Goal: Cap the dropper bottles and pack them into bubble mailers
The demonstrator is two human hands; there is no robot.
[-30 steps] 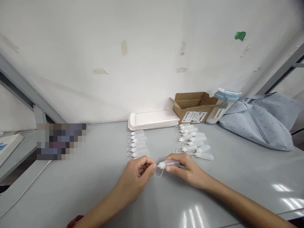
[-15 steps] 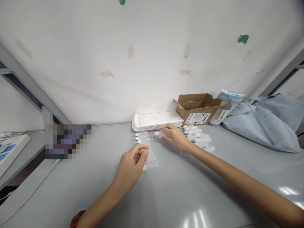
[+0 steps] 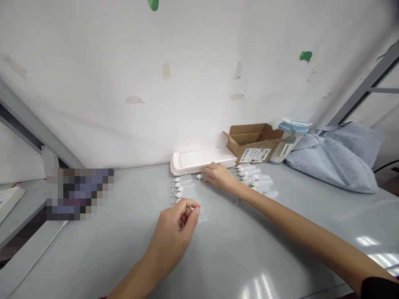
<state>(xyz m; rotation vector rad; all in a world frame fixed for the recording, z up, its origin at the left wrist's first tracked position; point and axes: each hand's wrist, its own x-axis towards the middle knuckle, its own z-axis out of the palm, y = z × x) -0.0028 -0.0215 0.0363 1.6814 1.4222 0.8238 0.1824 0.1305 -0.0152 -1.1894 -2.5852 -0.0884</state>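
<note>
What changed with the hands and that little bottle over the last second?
The right hand carried the small bottle away to the far end of the left row, beside the white trays. The left hand let go of it. Box, cup and bag stayed put.

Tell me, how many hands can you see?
2. The left hand is curled over the near end of the bottle row; the right hand holds a little bottle at its far end, by the white trays.
</note>
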